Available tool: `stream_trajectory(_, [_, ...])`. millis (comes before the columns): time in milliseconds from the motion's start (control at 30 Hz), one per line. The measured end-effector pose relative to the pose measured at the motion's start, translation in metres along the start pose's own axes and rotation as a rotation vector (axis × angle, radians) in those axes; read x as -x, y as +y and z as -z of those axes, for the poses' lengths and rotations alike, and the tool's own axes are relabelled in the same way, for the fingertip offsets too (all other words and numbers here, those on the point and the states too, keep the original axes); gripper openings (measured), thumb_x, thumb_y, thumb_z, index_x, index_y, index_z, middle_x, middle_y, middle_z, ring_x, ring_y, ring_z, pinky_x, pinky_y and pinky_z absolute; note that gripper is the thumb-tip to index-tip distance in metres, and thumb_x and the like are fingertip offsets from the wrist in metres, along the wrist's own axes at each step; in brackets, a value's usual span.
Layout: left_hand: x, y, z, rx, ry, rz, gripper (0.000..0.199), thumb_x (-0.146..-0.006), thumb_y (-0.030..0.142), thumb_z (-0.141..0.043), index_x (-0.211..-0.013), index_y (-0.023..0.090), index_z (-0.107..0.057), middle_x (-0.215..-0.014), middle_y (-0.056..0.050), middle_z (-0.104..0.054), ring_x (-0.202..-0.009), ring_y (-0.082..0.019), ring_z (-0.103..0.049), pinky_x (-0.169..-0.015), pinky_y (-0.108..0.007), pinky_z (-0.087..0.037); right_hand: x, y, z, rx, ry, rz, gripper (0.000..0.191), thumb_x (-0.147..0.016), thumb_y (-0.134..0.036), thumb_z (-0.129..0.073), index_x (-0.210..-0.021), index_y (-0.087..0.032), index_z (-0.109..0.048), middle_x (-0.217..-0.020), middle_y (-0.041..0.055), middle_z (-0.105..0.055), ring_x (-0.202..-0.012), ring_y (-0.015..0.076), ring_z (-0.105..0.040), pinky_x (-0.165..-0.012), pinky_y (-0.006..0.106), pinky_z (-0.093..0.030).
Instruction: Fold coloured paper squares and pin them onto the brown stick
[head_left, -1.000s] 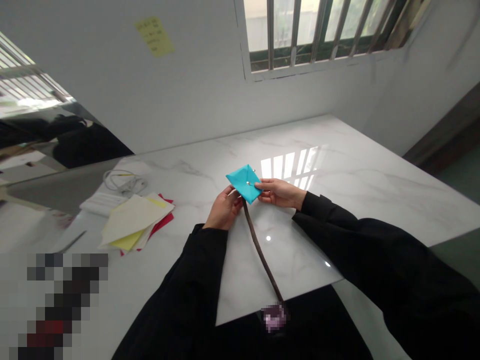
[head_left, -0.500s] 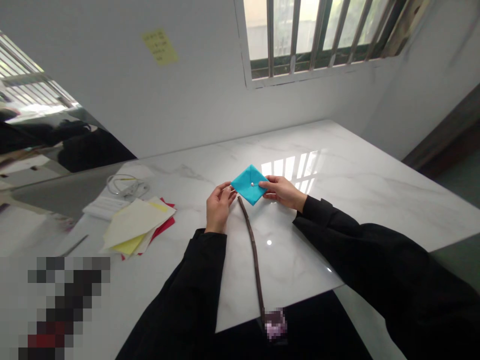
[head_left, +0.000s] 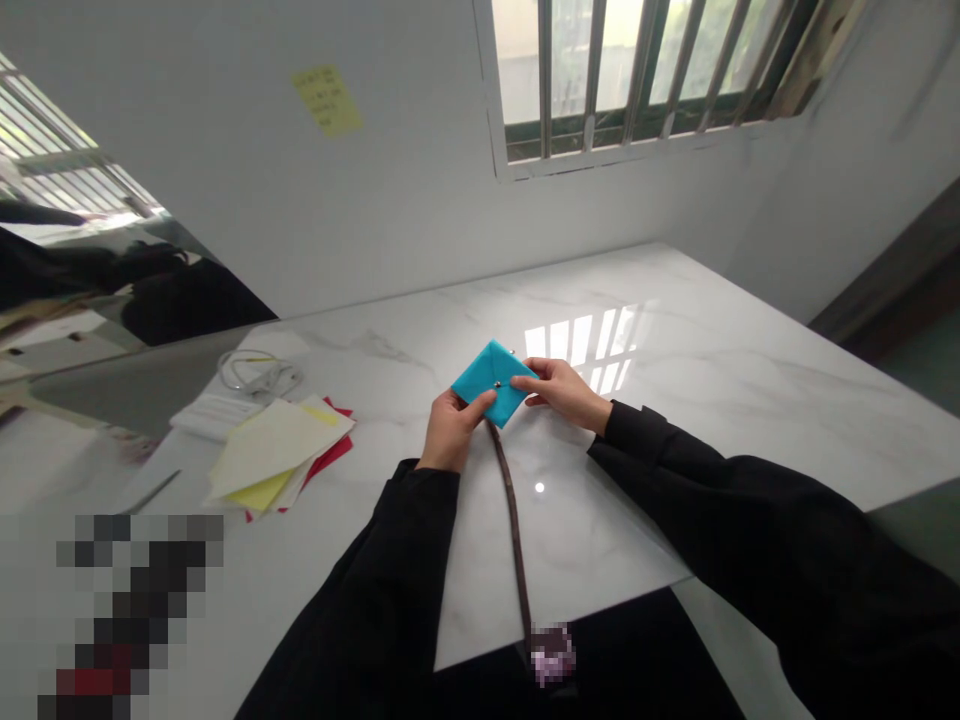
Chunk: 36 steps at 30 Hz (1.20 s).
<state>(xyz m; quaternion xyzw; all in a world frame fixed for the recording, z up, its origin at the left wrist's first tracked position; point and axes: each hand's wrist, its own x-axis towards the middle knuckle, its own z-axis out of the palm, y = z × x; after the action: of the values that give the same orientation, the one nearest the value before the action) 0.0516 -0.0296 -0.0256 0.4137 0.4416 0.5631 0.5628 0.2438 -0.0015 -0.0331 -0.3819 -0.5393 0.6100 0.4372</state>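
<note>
A folded turquoise paper square (head_left: 487, 372) is held up over the marble-look table, one corner toward me. At its centre shows a small shiny metal piece (head_left: 497, 384). My left hand (head_left: 454, 428) grips the lower left side, thumb pressed on the front near the centre. From the right, my right hand (head_left: 562, 388) pinches the right corner, thumb on the front and fingers behind. A thin brown stick (head_left: 511, 515) runs from just below the paper to the table's front edge; its far tip is hidden by the paper and left hand.
Left on the table (head_left: 615, 470) lie stacked cream, yellow and red paper sheets (head_left: 277, 450), a coiled white cable (head_left: 259, 375) and a slim grey pen-like object (head_left: 154, 490). Behind rises a wall with a yellow sticky note (head_left: 326, 100) and a barred window (head_left: 637, 75).
The paper has come slightly nearer and left, over the stick's far end. My left thumb, formerly at the paper's left corner, now presses on its front.
</note>
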Motion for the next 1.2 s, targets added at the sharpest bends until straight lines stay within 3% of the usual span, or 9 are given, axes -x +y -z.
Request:
stream_trajectory(200, [-0.001,0.0,-0.001,0.01,0.023,-0.001,0.053,-0.056,0.033,-0.099,-0.1,0.012,-0.078,-0.101,-0.012,-0.081,-0.101,-0.032,-0.075,-0.095,-0.045,-0.058,0.0,-0.003,0.002,0.313,0.177,0.276,0.052,-0.084,-0.051,-0.079,-0.125,-0.023,-0.063,-0.102,0.0059,-0.071,-0.091,0.0192,-0.065,-0.078,0.032,-0.055])
stream_trajectory(433, [-0.002,-0.003,0.0,-0.03,0.032,-0.003,0.057,-0.056,0.034,-0.098,-0.105,0.012,-0.076,-0.104,-0.011,-0.081,-0.098,-0.029,-0.075,-0.096,-0.045,-0.058,0.006,-0.014,0.001,0.48,0.343,0.561,0.027,-0.088,-0.04,-0.078,-0.109,-0.024,-0.072,-0.115,0.0073,-0.07,-0.099,0.0219,-0.065,-0.074,0.034,-0.056])
stream_trajectory(567, [-0.003,-0.004,-0.001,-0.027,0.023,0.0,0.057,-0.056,0.034,-0.098,-0.105,0.012,-0.077,-0.103,-0.011,-0.08,-0.095,-0.027,-0.075,-0.094,-0.042,-0.058,0.009,-0.011,-0.006,0.61,0.304,0.656,0.018,-0.088,-0.032,-0.081,-0.104,-0.027,-0.076,-0.122,0.0075,-0.067,-0.115,0.0255,-0.063,-0.091,0.04,-0.057])
stream_trajectory(700, [-0.002,-0.004,-0.001,-0.038,0.017,-0.001,0.057,-0.056,0.034,-0.098,-0.104,0.012,-0.077,-0.101,-0.01,-0.08,-0.091,-0.026,-0.074,-0.09,-0.039,-0.058,0.011,-0.005,-0.011,0.696,0.258,0.676,0.015,-0.087,-0.029,-0.083,-0.101,-0.029,-0.079,-0.131,0.0067,-0.065,-0.126,0.0267,-0.059,-0.111,0.047,-0.049])
stream_trajectory(1200, [-0.004,-0.009,0.002,-0.108,0.01,-0.02,0.053,-0.059,0.033,-0.094,-0.104,0.013,-0.074,-0.1,-0.009,-0.08,-0.088,-0.024,-0.073,-0.09,-0.038,-0.057,0.009,-0.001,-0.009,0.694,0.221,0.573,0.009,-0.084,-0.029,-0.086,-0.092,-0.027,-0.082,-0.128,0.0079,-0.068,-0.123,0.0275,-0.062,-0.108,0.046,-0.049])
